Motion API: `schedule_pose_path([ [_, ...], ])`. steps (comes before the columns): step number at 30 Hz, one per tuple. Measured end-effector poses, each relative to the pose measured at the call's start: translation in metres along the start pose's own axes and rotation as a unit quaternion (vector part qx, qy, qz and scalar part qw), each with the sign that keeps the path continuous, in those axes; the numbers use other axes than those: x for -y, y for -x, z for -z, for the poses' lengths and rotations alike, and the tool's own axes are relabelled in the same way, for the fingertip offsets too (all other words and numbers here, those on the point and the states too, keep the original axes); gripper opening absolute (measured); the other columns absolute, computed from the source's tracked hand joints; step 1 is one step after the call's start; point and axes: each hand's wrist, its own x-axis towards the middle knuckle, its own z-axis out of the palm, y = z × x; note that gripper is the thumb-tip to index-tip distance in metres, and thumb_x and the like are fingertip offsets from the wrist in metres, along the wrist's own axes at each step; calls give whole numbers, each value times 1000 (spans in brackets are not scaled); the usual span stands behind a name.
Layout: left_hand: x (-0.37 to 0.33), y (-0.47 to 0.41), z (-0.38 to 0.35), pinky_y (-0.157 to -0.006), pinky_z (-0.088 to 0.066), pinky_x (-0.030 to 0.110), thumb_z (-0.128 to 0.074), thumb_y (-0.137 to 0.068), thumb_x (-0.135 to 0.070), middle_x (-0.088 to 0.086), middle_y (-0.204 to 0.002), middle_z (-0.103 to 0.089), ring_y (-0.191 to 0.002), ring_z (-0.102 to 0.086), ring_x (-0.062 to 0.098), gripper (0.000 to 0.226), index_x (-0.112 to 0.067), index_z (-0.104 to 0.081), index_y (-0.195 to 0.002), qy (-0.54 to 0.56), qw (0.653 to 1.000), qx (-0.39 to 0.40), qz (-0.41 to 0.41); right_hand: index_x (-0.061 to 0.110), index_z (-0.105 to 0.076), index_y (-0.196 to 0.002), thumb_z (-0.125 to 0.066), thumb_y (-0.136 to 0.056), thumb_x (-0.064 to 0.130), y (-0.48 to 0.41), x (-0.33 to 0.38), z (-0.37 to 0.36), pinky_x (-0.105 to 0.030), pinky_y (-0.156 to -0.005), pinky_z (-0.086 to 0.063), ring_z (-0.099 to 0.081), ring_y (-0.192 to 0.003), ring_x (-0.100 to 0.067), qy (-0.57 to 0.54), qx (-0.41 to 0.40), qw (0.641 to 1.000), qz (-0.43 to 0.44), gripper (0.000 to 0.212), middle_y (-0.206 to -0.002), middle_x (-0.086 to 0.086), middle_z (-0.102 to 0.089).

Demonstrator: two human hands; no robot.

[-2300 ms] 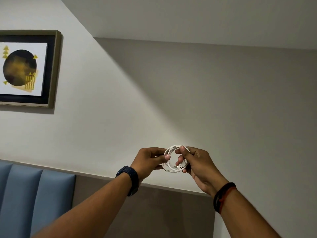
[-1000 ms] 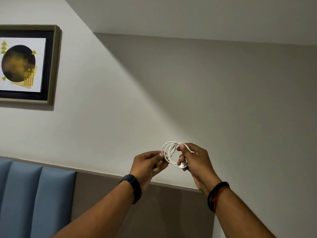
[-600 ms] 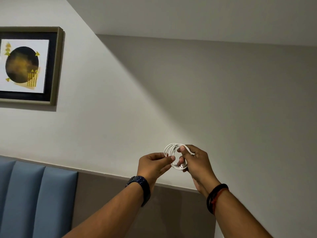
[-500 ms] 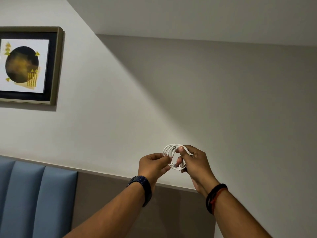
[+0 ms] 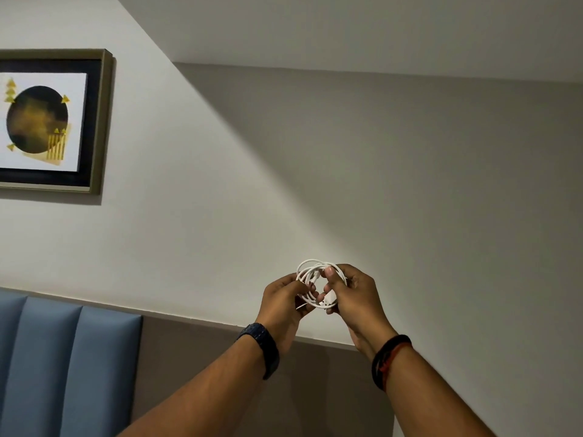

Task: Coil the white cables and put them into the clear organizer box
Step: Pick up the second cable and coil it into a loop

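A white cable (image 5: 310, 269), wound into a small coil of several loops, is held up in front of the wall between both hands. My left hand (image 5: 284, 302) pinches the coil's left side. My right hand (image 5: 355, 294) grips the right side, thumb over the loops, with the white plug (image 5: 328, 300) showing under its fingers. The clear organizer box is not in view.
A framed picture (image 5: 50, 121) hangs on the pale wall at upper left. A blue padded panel (image 5: 63, 367) fills the lower left, beside a grey-brown panel (image 5: 195, 351) behind my forearms.
The coil has stayed between both hands. My left hand has closed in against the coil, and the loops look more bunched than a second ago.
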Motion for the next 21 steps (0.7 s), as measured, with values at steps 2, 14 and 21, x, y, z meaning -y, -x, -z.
schedule_pose_path([
  [2, -1, 0, 1, -73, -50, 39, -41, -79, 6, 16, -71, -56, -63, -60, 25, 25, 6, -64, -89, 2, 1000, 2, 28, 18, -69, -79, -56, -94, 22, 0, -3, 1, -24, -45, -46, -60, -53, -17, 18, -2, 1000, 5, 20, -59, 3, -63],
  [14, 6, -5, 1, -75, -57, 38, -49, -81, 6, 19, -83, -70, -72, -65, 26, 22, 4, -69, -91, -71, 997, -14, 2, 19, -72, -82, -57, -93, 20, 3, -8, 0, -20, -44, -48, -67, -64, -17, 41, 2, 999, 5, 18, -75, -5, -74],
  [21, 1, -9, 1, -68, -50, 35, -38, -76, 10, 13, -65, -63, -63, -59, 24, 32, -4, -64, -65, -167, 984, -8, 59, 12, -73, -82, -58, -92, 17, 5, -13, 4, -24, -45, -49, -63, -56, -17, 45, 8, 999, -19, 18, -72, -10, -72],
])
